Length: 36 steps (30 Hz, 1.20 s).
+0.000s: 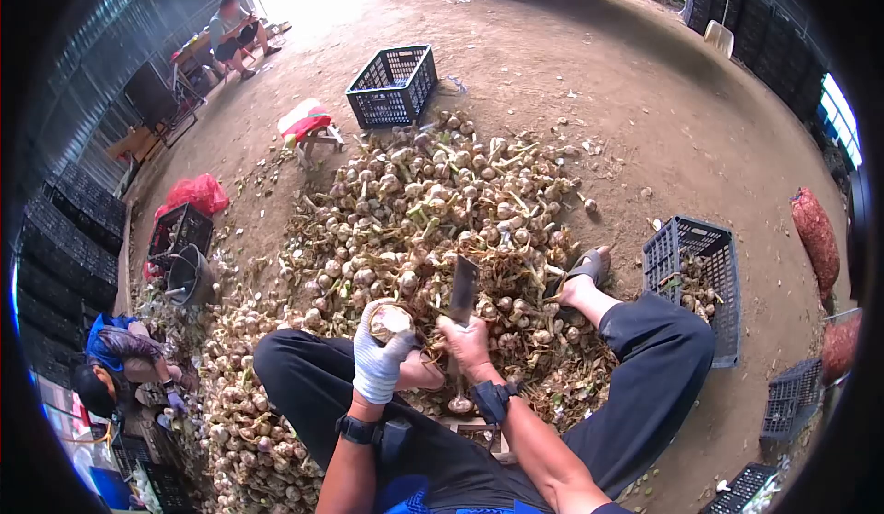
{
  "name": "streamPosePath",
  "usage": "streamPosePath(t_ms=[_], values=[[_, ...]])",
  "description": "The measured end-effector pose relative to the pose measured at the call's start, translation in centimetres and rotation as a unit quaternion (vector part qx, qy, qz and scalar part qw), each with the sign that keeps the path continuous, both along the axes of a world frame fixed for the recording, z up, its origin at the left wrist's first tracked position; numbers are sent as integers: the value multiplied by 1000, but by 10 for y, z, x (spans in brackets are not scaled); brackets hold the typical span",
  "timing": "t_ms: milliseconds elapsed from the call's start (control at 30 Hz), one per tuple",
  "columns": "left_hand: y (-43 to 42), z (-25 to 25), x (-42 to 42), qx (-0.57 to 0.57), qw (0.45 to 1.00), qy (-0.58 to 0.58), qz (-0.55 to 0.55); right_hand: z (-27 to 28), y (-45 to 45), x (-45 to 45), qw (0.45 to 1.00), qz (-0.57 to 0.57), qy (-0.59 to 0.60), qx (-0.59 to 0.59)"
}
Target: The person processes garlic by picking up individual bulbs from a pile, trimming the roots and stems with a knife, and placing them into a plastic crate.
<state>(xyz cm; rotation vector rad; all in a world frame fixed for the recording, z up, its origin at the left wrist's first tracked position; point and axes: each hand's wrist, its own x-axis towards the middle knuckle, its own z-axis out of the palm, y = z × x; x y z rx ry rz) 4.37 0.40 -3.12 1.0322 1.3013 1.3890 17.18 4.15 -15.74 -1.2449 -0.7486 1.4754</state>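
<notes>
In a white glove, my left hand (379, 358) is wrapped round a garlic bulb (391, 323), its pale face turned up. Close beside it on the right, my bare right hand (466, 341) grips a knife whose broad dark blade (464, 284) points away from me. The blade is apart from the bulb. Beyond both hands spreads a large heap of garlic (442, 201) with stalks and roots. A small wooden stand (483, 435) shows partly between my legs, below my right hand.
A black crate (382, 107) stands beyond the heap, near a stool with a red cover (306, 120). Another crate (726, 293) holding garlic is right of my knee. One person (120, 358) crouches at left; another (236, 34) sits far back. A bucket (189, 275) is left.
</notes>
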Motion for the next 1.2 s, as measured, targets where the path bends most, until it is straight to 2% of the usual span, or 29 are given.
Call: streamPosePath(t_ms=[33,67,133,167,200,233,267,300,400,433,500,567,633,700,767,800,833,867,900,967,1033,1200], values=[[1,-1,0,0,1000,1,-2,24,-4,-4,992,27,111,-46],[2,-4,-2,15,999,-46,-3,25,-8,-1,978,119,162,-59],[3,-9,-4,32,991,-130,-5,30,-17,-12,914,164,363,-76],[2,-9,-4,33,991,-130,-4,28,-21,-16,877,172,442,-82],[0,-6,-5,29,988,-150,0,37,-21,-16,877,174,441,-81],[-1,-5,-6,26,985,-170,4,54,-20,-15,899,148,403,-85],[1,-13,-14,64,988,-139,-23,68,-19,-13,919,121,365,-89],[0,-7,-16,65,988,-139,-22,74,-15,-9,919,122,364,-89],[-4,10,-19,55,998,20,-14,77,-5,10,944,104,311,-21],[-5,13,-18,55,998,19,-15,75,-4,13,945,103,310,-21],[-6,21,-15,-8,991,131,-18,76,2,18,973,62,217,54],[-1,-3,-24,80,942,325,-15,78,4,24,981,74,168,61],[3,1,-15,141,897,417,-41,70,8,24,983,90,79,136],[2,-4,-11,125,905,405,-22,71,7,25,981,98,30,162],[2,1,-13,76,926,368,-28,78,7,27,964,90,-90,235],[4,-6,-16,69,941,330,-18,83,6,29,964,90,-90,235],[4,-11,-20,69,941,330,-16,89,5,31,932,74,-158,319],[4,-15,-23,-6,970,242,-15,91,5,31,887,56,-224,399],[4,-14,-24,-80,985,151,-14,90,5,31,887,56,-224,400],[2,-7,-24,-106,988,111,-15,84,4,30,853,88,-259,444],[1,-3,-25,-138,989,37,-42,81,3,27,848,87,-278,442],[2,-10,-31,-127,989,10,-74,59,4,22,834,93,-337,426]])
